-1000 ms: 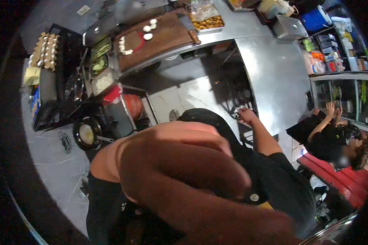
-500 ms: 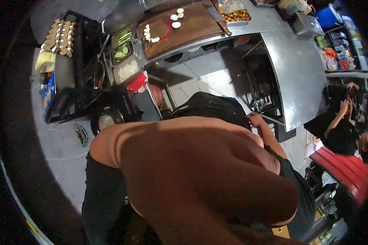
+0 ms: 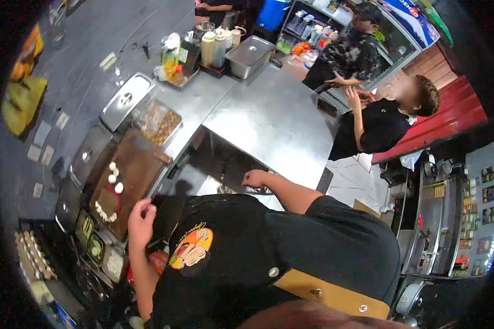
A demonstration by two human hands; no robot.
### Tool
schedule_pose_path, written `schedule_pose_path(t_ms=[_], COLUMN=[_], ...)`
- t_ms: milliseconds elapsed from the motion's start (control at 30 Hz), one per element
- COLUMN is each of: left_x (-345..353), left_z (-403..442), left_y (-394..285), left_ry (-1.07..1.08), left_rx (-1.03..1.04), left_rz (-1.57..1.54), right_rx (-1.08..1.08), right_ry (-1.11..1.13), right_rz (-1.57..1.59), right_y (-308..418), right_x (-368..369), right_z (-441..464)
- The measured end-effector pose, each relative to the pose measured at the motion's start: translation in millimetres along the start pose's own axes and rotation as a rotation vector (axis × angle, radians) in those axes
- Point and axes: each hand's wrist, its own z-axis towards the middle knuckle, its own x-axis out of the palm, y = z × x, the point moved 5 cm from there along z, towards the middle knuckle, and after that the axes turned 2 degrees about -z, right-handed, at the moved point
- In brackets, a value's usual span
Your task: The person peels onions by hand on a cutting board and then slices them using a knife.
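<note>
My left hand (image 3: 141, 220) hangs in the air close to the near edge of a brown cutting board (image 3: 130, 159). Its fingers are loosely bent and apart, with nothing seen in them. My right hand (image 3: 254, 179) is low in front of my body, by the edge of the steel table (image 3: 274, 126); its fingers are curled in, and nothing shows in them. Several peeled eggs (image 3: 118, 188) lie on the board. White pieces (image 3: 103, 215) form an arc beside them, along a red-edged patch. A knife (image 3: 160, 156) lies across the board's far end.
Containers of sliced green vegetables (image 3: 95, 249) and a white food (image 3: 113, 264) sit beside the board. Past it is a tray of small brown items (image 3: 164, 127). Squeeze bottles (image 3: 208, 48) and a lidded steel pan (image 3: 251, 55) stand farther back. Two people (image 3: 387, 123) stand beyond the table.
My view has swung toward the right and come up from my lap. Both hands now show; the left hand was out of sight before. The two people beyond the table are now plainly visible.
</note>
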Motion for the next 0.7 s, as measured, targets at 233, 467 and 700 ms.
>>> schedule_pose_path(t_ms=[233,467,700], left_x=[-11.1,-81.7,-118.6], left_z=[29.9,106.4,148.1], left_y=[109.7,176.9,204.4], left_ry=[-0.256,-0.441,-0.297], left_rx=[-0.232,-0.304,-0.288], left_rz=[-0.259,0.042,0.241], right_rx=[-0.061,-0.247,-0.277], right_ry=[0.084,0.045,-0.116], right_rz=[-0.134,-0.130,-0.082], right_y=[43.2,186.1,320.0], right_x=[-65.6,-98.4,-68.9], right_z=[70.0,123.1,161.8])
